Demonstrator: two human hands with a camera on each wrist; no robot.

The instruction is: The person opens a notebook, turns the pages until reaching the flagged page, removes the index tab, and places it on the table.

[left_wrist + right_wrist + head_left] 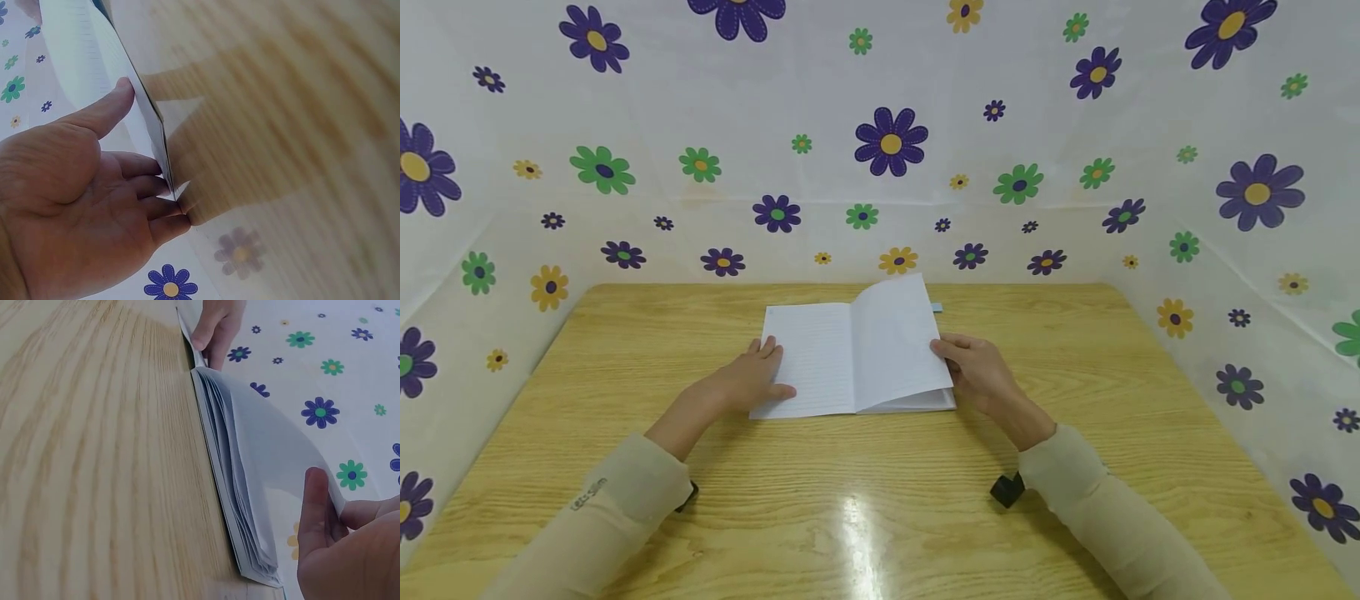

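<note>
An opened notebook (pixel 811 367) with faintly lined white pages lies on the wooden table. My left hand (pixel 748 377) rests on the outer edge of its left-hand page, thumb spread toward the middle and fingers nearly straight; the left wrist view shows the thumb and fingertips along that edge. On the other side, my right hand (pixel 977 367) pinches the outer edge of a lifted page (pixel 898 342) between thumb and fingers. That page bows up from the spine, over the stacked pages (pixel 234 487) seen from their ends in the right wrist view.
A small light-blue tab (pixel 937 307) sticks out past the notebook's right edge. Around the wooden table (pixel 850 492) hangs a white cloth (pixel 820 83) printed with purple, green and yellow flowers. A black block (pixel 1007 490) shows beside the right sleeve.
</note>
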